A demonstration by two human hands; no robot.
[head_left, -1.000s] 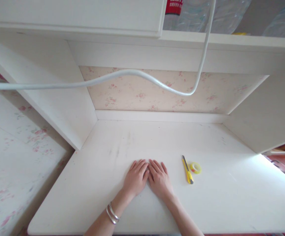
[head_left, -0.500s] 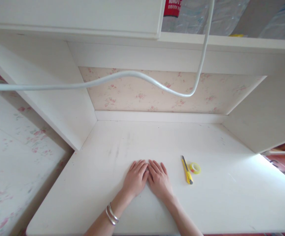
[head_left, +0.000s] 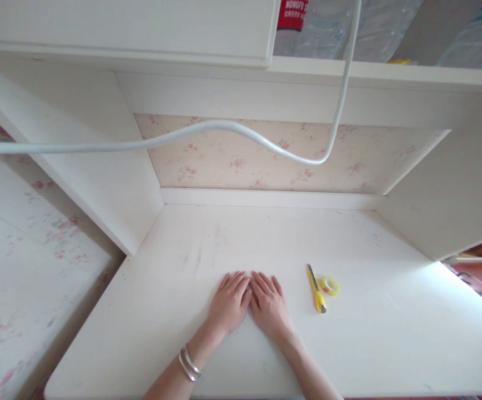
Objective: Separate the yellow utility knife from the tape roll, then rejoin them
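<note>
My left hand lies flat, palm down, on the white desk, with silver bangles on its wrist. Beside it my right hand rests flat too, the fingertips of both hands meeting. Neither hand holds anything. To the right of my right hand lies a yellow box cutter, its dark end pointing away from me. A small roll of yellow tape lies flat just right of the cutter.
A white cable hangs across the upper view. Overhead is a white cabinet with plastic-wrapped bottles on its open shelf. Side panels bound the desk left and right, and flowered wallpaper covers the back.
</note>
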